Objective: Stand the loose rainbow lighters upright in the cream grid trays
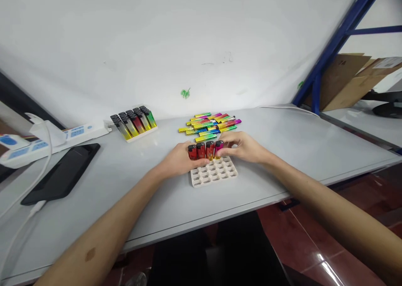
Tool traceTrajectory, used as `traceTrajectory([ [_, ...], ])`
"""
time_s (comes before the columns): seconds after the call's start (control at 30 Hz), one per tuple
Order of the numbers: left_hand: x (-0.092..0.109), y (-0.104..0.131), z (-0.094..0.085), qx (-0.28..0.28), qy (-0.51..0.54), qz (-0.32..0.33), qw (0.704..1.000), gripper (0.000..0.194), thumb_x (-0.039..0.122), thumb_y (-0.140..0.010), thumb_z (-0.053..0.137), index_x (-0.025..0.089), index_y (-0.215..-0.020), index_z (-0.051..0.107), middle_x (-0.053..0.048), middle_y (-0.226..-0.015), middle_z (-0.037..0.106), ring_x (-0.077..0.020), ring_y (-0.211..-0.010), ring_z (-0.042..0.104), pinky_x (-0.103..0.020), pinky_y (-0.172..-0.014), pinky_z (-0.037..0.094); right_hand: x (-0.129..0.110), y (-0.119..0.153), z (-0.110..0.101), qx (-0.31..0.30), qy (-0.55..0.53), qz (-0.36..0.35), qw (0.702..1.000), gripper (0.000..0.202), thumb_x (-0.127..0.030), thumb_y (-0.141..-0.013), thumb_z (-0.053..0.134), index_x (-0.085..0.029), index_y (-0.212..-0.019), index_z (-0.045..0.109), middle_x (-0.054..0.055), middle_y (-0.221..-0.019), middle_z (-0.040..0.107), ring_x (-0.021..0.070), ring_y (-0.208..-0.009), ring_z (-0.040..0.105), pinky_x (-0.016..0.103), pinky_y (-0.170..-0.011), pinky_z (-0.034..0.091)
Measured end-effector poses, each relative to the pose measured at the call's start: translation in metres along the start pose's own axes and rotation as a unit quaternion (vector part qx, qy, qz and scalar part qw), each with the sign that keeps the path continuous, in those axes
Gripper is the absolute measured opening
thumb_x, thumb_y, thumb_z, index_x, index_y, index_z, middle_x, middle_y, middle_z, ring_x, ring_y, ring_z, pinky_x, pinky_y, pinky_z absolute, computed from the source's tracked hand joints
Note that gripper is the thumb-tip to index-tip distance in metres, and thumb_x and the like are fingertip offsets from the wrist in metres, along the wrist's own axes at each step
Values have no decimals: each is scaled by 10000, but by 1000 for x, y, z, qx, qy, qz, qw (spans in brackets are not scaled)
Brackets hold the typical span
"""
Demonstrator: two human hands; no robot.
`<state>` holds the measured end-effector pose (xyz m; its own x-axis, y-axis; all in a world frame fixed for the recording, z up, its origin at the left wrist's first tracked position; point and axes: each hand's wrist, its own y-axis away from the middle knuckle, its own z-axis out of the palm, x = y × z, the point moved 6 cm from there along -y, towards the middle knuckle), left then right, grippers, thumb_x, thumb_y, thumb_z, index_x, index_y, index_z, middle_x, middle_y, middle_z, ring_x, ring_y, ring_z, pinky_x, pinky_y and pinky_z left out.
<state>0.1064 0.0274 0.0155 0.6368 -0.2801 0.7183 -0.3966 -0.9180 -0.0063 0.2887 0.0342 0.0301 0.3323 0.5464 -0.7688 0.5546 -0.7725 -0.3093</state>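
A white tray [214, 179] with rows of slots lies in front of me, near the table's front edge. Along its back row stand three red lighters [201, 151] with black tops, and a pink lighter [218, 148] at the right end. My left hand [180, 159] is closed around the left end of this row, its thumb in front and its other fingers mostly hidden behind. The thumb and fingers of my right hand [238, 147] pinch the pink lighter. The front slots hold nothing. Right behind the row lies a pile of shiny multicoloured metallic lighter sleeves [205, 125].
At the back left stands another tray [143, 135] full of black-topped lighters. A black phone [63, 173] on a white cable and a white power strip [84, 132] lie at the left. Cardboard boxes [351, 81] stand behind a blue metal frame [317, 81] at the right.
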Motion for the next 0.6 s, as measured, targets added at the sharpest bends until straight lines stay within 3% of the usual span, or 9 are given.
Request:
traceTrajectory([
  [0.1,-1,1,-2,-7,-21,4,1000,383,519,-690,749,200,-809,575,25,-765,597,-137,-665,530,-271,-586,396,10,-1,-1,6,-28,21,999,405,-548,-908,561,-189,-846,737,52,-860,708,179,-803,616,331,-737,482],
  [0.2,-2,1,-4,-21,-45,4,999,389,543,-696,733,203,-798,574,27,-727,590,-143,-647,523,-277,-573,386,26,-2,-11,90,69,48,992,530,-514,-1014,328,-183,-976,740,89,-937,705,215,-901,625,375,-831,481],
  [0.27,-2,2,-6,-27,-63,0,998,412,572,-693,723,201,-788,571,24,-709,586,-146,-631,514,-279,-556,376,32,-5,-11,106,197,39,974,441,-422,-1020,351,-191,-1144,705,105,-1011,664,243,-985,596,408,-896,463],
  [0.37,-2,2,-8,-32,-89,-4,996,435,602,-697,702,199,-785,565,16,-703,586,-149,-613,504,-282,-535,358,40,-9,-3,75,341,31,937,392,-308,-974,451,-198,-1312,616,131,-1084,587,273,-1053,545,449,-951,438],
  [0.47,-3,3,-10,-47,-107,4,993,426,605,-731,662,195,-808,572,3,-724,607,-159,-627,520,-285,-545,360,45,-11,-2,77,372,57,923,379,-333,-941,514,-161,-1263,618,145,-1103,569,285,-1063,536,458,-966,430],
  [0.6,-4,7,-16,-77,-129,15,988,437,611,-762,619,191,-881,617,-30,-817,662,-188,-703,574,-293,-585,374,48,-9,-9,103,332,82,934,261,-377,-897,580,-154,-1007,659,134,-1047,585,288,-1048,542,441,-940,434],
])
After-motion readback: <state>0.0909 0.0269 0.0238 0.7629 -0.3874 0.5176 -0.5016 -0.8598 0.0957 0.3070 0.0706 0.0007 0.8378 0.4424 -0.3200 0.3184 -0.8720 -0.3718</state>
